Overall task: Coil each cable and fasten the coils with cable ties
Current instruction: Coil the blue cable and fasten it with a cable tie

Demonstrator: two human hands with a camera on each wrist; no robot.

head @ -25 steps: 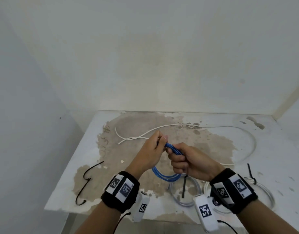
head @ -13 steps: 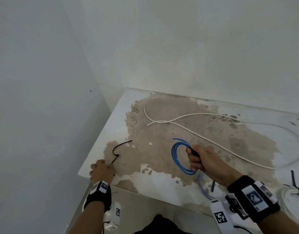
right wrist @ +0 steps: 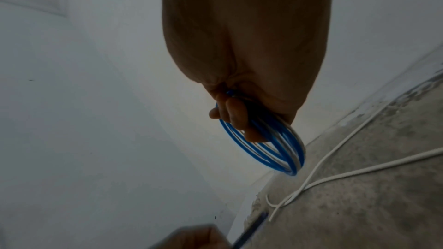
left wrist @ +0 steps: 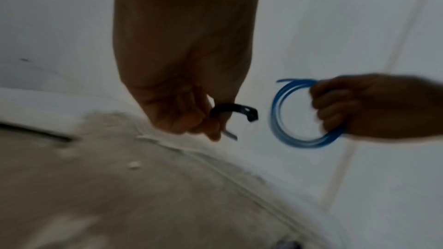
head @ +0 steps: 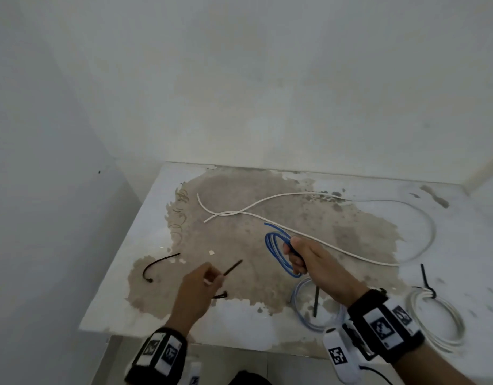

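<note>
Presently the right hand (head: 313, 262) is closed in a fist round one side of the blue cable coil (head: 277, 252), fingers curled over the bundled strands; the coil hangs free of the tabletop (head: 153, 207), held above its middle. The left hand (head: 196, 287) pinches a black cable tie (head: 232, 267) between thumb and fingertips, remaining fingers curled in; the tie's straight end points toward the coil, and its head end curves out below the hand in the left wrist view. Tie and coil are near each other but apart.

On the tabletop, a loose white cable (head: 309, 237) runs from the far left portion across the middle and loops round toward the right edge. A second black tie (head: 157, 266) lies curved near the left edge. A pale coil (head: 306, 315) with a dark tie through it lies at the near edge under the right wrist. A white coil (head: 437, 318), bound with a black tie, lies at the near right corner.

The white tabletop carries a large worn brown patch in its middle. Plain white walls (head: 239, 79) meet it at the far and left edges.
</note>
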